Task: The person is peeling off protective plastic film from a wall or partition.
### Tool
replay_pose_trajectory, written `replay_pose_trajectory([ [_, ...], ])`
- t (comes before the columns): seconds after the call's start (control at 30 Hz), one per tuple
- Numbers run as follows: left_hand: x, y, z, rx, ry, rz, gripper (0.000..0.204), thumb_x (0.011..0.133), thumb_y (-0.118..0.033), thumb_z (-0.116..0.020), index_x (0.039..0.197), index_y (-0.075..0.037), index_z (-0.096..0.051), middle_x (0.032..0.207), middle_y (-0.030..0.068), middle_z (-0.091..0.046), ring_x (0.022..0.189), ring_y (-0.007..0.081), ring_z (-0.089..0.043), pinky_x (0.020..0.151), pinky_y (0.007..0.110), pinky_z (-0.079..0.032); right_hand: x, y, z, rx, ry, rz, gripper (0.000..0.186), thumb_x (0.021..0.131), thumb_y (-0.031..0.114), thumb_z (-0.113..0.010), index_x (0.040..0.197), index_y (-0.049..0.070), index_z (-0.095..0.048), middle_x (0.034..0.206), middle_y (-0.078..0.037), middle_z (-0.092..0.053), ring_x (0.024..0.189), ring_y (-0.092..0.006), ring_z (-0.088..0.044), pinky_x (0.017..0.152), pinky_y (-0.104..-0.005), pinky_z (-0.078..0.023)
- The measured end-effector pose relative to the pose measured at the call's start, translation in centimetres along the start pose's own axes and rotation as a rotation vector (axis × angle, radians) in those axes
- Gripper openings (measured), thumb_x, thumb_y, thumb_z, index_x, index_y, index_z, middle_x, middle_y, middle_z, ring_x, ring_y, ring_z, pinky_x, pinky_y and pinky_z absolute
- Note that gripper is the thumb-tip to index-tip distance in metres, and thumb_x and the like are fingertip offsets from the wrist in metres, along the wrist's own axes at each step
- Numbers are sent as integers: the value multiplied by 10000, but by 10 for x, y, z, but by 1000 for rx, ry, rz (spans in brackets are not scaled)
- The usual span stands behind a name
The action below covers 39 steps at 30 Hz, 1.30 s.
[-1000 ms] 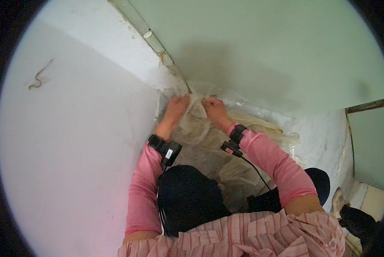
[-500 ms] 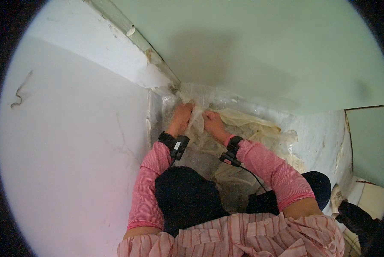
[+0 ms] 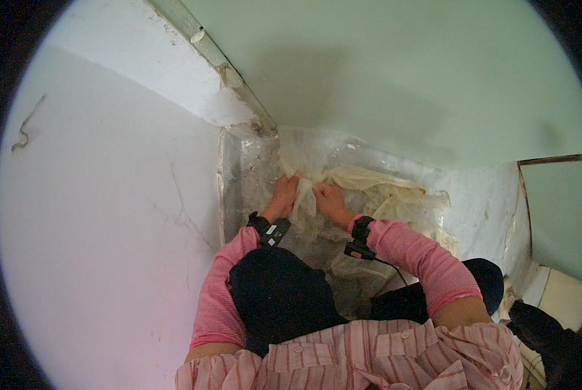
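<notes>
A crumpled, yellowish translucent plastic sheet point(image 3: 375, 182) lies bunched along the foot of the green panel, in the corner ahead of me. My left hand point(image 3: 284, 196) is closed on its gathered left part, close to the corner. A short way to the right, my right hand point(image 3: 332, 200) pinches the same sheet, with a pale fold hanging between the two hands. More of the sheet spreads over the floor below and beyond my right wrist. Each wrist wears a black strap with a small black box.
A white wall point(image 3: 109, 188) rises close on my left, with a ledge running to the corner. The pale green panel point(image 3: 395, 78) stands ahead. My dark-clad knees point(image 3: 284, 299) are bent beneath my arms. A dark object point(image 3: 541, 328) sits at the lower right.
Both hands have drawn back a little toward me and slightly right, still gripping the sheet. More of the grey corner shows beyond my left hand.
</notes>
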<state>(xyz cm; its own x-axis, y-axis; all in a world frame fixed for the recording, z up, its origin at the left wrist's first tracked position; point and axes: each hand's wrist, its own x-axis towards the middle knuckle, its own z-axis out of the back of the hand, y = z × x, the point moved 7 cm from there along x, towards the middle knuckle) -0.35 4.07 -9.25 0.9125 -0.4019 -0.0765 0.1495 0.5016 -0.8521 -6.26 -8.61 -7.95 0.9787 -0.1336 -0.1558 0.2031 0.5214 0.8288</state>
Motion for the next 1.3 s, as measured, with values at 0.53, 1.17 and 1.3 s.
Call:
replay_pose_trajectory([
  [0.53,-138,65,-41,103,335,542,289,844,-215,-517,1025,9,-538,839,119,-605,782,210,-571,677,344,-452,-91,13,-18,65,670,101,355,829,304,-438,705,-17,-529,643,-138,-563,562,-240,-531,561,-361,-413],
  [1.17,-180,72,27,-701,-203,865,277,841,-196,-519,1048,-12,-535,869,93,-602,791,188,-567,670,326,-452,-75,-49,233,-470,249,313,357,766,327,-575,1056,121,-550,1044,-152,-529,961,-300,-503,775,-440,-417],
  [1.3,-169,65,35,-739,-235,847,275,841,-192,-520,1052,-16,-534,875,87,-602,793,183,-566,669,323,-452,-84,-54,258,-756,-132,234,517,755,403,-593,1180,134,-476,1195,-186,-439,1080,-375,-422,879,-474,-364],
])
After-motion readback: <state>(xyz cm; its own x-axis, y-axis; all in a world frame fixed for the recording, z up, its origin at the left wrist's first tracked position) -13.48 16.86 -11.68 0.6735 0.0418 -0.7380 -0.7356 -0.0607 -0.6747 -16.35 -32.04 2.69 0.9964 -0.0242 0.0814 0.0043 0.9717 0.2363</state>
